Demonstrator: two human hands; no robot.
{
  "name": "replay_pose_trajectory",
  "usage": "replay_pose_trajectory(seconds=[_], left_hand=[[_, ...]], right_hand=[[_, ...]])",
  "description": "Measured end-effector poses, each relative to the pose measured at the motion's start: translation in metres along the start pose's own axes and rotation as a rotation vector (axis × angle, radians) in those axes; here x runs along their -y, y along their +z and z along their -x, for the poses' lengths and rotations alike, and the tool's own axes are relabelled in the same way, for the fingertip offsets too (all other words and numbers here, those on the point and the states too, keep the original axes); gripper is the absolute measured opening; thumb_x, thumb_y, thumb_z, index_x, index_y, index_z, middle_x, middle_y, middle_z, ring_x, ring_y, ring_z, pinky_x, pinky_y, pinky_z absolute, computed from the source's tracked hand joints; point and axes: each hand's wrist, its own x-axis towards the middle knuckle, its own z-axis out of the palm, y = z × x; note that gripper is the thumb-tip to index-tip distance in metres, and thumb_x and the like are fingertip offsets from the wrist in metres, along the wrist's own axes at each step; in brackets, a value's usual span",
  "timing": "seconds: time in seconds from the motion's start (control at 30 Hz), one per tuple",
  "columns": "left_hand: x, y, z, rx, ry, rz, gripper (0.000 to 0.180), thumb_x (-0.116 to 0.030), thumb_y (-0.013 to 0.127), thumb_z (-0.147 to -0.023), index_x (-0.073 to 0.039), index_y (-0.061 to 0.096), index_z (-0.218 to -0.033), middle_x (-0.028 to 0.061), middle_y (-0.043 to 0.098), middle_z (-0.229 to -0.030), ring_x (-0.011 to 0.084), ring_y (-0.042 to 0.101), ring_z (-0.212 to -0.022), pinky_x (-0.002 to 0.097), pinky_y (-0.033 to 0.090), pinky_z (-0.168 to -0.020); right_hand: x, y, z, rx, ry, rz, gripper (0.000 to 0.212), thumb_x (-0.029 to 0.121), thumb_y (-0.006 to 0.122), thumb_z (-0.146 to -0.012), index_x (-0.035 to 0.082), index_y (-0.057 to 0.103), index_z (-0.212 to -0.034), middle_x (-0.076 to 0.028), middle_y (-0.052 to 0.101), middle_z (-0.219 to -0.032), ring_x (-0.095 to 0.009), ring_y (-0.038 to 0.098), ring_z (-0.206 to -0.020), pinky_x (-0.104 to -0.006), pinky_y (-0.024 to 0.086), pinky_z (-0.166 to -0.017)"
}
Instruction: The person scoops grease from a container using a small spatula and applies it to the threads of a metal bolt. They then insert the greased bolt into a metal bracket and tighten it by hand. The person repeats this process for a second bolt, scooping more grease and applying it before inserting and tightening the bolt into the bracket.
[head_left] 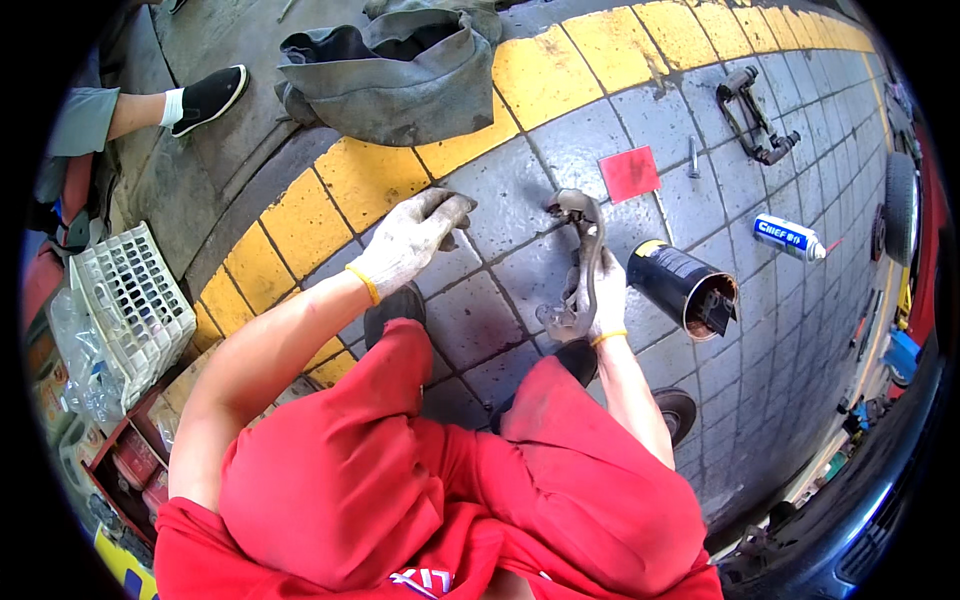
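My right hand, in a dirty white glove, grips a grey metal brake caliper bracket by its right side, above the tiled floor in front of my knees. My left hand, gloved too with dark fingertips, hovers left of the bracket. Its fingers are loosely bent and apart, with nothing visible between them. A black can with dark flat pieces in its mouth is just right of my right hand. Beyond the bracket lie a red square sheet and a bolt. A second bracket rests farther right.
A blue and white spray can lies on the right. A grey rubbery bag sits across the yellow line ahead. At left are a white plastic crate and another person's black shoe. A dark car borders the lower right.
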Motion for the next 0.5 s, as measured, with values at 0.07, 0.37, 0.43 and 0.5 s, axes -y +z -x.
replay_pose_trajectory(seconds=[0.07, 0.37, 0.43, 0.5], left_hand=[[0.010, -0.002, 0.007, -0.009, 0.016, 0.013, 0.050, -0.045, 0.058, -0.114, -0.001, 0.073, -0.134, 0.0082, 0.074, -0.113, 0.0149, 0.066, -0.095, 0.0316, 0.057, -0.090], [-0.001, 0.009, 0.015, 0.136, 0.043, 0.057, 0.062, -0.057, 0.051, -0.115, -0.002, 0.071, -0.137, 0.0083, 0.074, -0.115, 0.0133, 0.066, -0.090, 0.0312, 0.059, -0.085], [-0.013, 0.013, 0.026, 0.227, -0.009, 0.198, 0.079, -0.072, 0.044, -0.112, -0.003, 0.068, -0.141, 0.0108, 0.075, -0.117, 0.0128, 0.068, -0.085, 0.0317, 0.060, -0.079], [-0.024, 0.024, 0.039, 0.283, -0.034, 0.358, 0.082, -0.075, 0.042, -0.111, -0.004, 0.067, -0.143, 0.0100, 0.075, -0.113, 0.0129, 0.068, -0.083, 0.0306, 0.059, -0.075]], right_hand=[[0.022, 0.007, 0.015, 0.029, -0.080, -0.001, 0.060, 0.060, 0.057, -0.112, 0.002, 0.070, -0.108, -0.004, 0.063, -0.071, -0.016, 0.063, -0.059, -0.0378, 0.047, -0.055], [0.038, 0.001, 0.038, -0.119, -0.254, 0.236, 0.054, 0.050, 0.060, -0.112, -0.002, 0.070, -0.120, -0.030, 0.074, -0.099, -0.046, 0.076, -0.099, -0.0506, 0.056, -0.087], [0.041, 0.004, 0.058, -0.160, -0.323, 0.228, 0.050, 0.049, 0.066, -0.108, -0.001, 0.070, -0.113, -0.025, 0.074, -0.094, -0.042, 0.075, -0.089, -0.0492, 0.058, -0.082], [0.059, 0.001, 0.077, -0.110, -0.477, 0.256, 0.043, 0.041, 0.081, -0.097, 0.002, 0.070, -0.110, -0.021, 0.075, -0.096, -0.040, 0.073, -0.089, -0.0509, 0.057, -0.079]])
